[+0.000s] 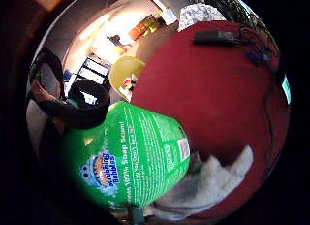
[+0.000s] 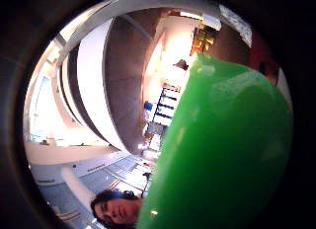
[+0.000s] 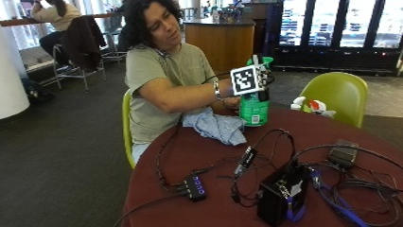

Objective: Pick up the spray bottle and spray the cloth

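In the outside view my gloved right hand (image 3: 265,79) grips the upper part of a green spray bottle (image 3: 254,108), which stands upright at the far edge of the dark red round table (image 3: 207,163). I cannot tell whether its base touches the table. A light blue cloth (image 3: 217,126) lies crumpled on the table right beside the bottle, toward the person. Both palm views show the bottle close up: the labelled green body (image 1: 133,157) with the cloth (image 1: 210,179) just past its base, and plain green plastic (image 2: 222,155).
A white spray bottle with red parts (image 3: 308,106) stands at the table's far side before a green chair (image 3: 337,93). A black box (image 3: 280,195), a small hub (image 3: 194,186) and several cables cover the near half. A black device (image 1: 213,37) lies across the table.
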